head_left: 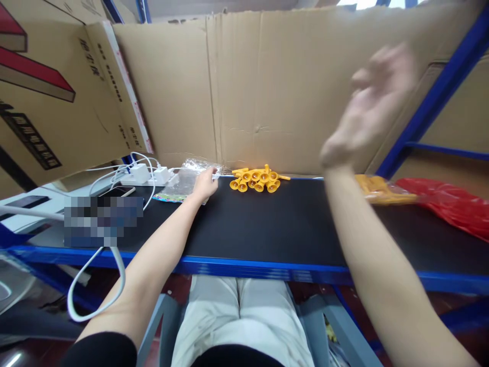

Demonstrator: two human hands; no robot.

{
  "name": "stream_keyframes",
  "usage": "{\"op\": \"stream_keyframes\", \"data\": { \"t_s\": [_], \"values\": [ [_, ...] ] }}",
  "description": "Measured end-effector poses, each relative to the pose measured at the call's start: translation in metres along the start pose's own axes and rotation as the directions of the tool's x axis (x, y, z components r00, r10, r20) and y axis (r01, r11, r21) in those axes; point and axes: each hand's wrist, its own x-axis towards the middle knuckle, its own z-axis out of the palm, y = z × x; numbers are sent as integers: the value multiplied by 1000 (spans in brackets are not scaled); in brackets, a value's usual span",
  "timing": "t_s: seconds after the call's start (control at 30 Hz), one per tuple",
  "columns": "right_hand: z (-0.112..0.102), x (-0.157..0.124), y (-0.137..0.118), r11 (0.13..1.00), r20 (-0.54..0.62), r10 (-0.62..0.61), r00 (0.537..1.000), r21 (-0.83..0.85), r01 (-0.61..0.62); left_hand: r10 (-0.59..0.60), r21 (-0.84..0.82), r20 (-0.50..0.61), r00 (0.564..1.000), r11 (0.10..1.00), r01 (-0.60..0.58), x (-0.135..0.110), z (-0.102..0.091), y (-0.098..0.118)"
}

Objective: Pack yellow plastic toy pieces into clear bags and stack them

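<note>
My left hand point(206, 184) lies over the right end of a stack of clear plastic bags point(181, 182), its fingers curled down at the bags' edge. A heap of yellow horn-shaped plastic pieces point(259, 176) is just right of that hand, their round flared mouths facing me. My right hand point(376, 94) is raised high above the bench on the right, in front of the cardboard. Motion smears its fingers, which look bent, and no object shows in it. Below it, partly behind my forearm, lies a clear bag of yellow pieces point(384, 189).
Red plastic bags point(446, 201) lie at the right of the black bench top point(267, 229). White chargers point(141, 174) with cables and a phone point(117, 191) occupy the left. One cable loop point(72, 298) hangs over the blue front edge. Cardboard point(290, 92) walls the back; a blue post point(431, 97) slants at right.
</note>
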Motion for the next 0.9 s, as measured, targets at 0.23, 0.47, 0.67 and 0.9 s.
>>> {"op": "stream_keyframes", "data": {
  "t_s": [0.23,0.47,0.67,0.9],
  "values": [
    [31,-124,34,923,575,228,786,-384,13,-45,21,-9,999,999,45,0,0,-7],
    [30,-131,45,876,551,427,717,-450,-176,-62,12,21,998,998,62,0,2,-7],
    [38,-135,37,891,673,427,605,-429,-151,-59,12,38,998,998,59,0,4,-8],
    [41,-139,37,883,733,456,506,-442,-156,-51,6,67,996,999,51,1,8,-10]
  ]
}}
